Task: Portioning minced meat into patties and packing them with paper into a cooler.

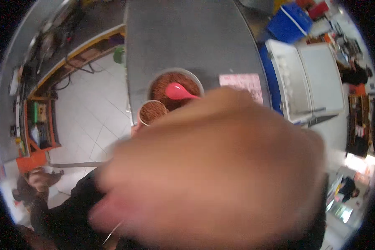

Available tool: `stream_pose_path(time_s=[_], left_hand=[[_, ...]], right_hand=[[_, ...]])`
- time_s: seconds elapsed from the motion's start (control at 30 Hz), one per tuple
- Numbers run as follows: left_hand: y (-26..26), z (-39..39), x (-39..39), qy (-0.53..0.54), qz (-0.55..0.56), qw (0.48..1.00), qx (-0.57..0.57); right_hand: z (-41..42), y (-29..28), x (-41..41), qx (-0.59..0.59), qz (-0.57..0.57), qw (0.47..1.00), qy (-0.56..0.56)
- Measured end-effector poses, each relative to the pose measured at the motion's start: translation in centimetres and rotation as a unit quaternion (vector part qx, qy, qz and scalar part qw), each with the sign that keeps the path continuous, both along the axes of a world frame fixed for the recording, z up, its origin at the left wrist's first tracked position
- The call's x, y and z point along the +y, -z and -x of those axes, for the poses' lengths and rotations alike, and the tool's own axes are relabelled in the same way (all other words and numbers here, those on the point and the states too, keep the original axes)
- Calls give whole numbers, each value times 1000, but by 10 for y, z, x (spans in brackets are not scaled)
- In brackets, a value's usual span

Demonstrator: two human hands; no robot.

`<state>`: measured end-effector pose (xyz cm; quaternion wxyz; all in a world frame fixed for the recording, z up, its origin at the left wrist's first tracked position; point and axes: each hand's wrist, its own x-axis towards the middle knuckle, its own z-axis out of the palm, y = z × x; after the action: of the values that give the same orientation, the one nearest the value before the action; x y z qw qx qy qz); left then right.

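A large blurred hand, which looks like my right hand (212,162), fills the lower middle close to the camera. Its fingers point left and curl, and whether they hold anything is unclear. A thin shiny strip (113,232) shows below one fingertip. Behind it, a small cup (153,112) full of brown granules leans at the rim of a round bowl (195,76). A sliver of my left hand (135,130) grips the cup's left side; the rest is hidden. More brown granules (160,85) fill the bowl, and a pink spoon (177,91) rests on them.
The bowl stands on a grey table (187,34). A pink printed sheet (241,80) lies at its right. Beyond the edge is an open cooler (292,81) with a knife (322,120) by its rim. An orange shelf (54,125) stands left. People (348,189) are in the background.
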<state>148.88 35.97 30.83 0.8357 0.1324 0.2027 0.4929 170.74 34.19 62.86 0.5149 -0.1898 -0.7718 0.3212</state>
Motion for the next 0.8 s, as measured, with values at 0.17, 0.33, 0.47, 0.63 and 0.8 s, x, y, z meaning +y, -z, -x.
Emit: stream_pose_path(time_s=[0.17, 0.33, 0.47, 0.63, 0.8], left_hand=[[-25, -56, -10, -25, -65, 998, 7], [-18, -132, -45, -102, -14, 993, 57], [-25, -166, -97, -141, -75, 977, 138], [39, -216, -121, -66, -34, 982, 177], [110, -221, -113, -179, -85, 852, 484]], right_hand=[[-72, 12, -21, 64, 154, 986, -27], [-158, 11, -68, 108, 316, 939, -83], [-215, 19, -113, 111, 476, 856, -171], [-335, 217, -124, -1, 561, 803, 199], [-362, 376, -141, -335, 387, 826, 236]])
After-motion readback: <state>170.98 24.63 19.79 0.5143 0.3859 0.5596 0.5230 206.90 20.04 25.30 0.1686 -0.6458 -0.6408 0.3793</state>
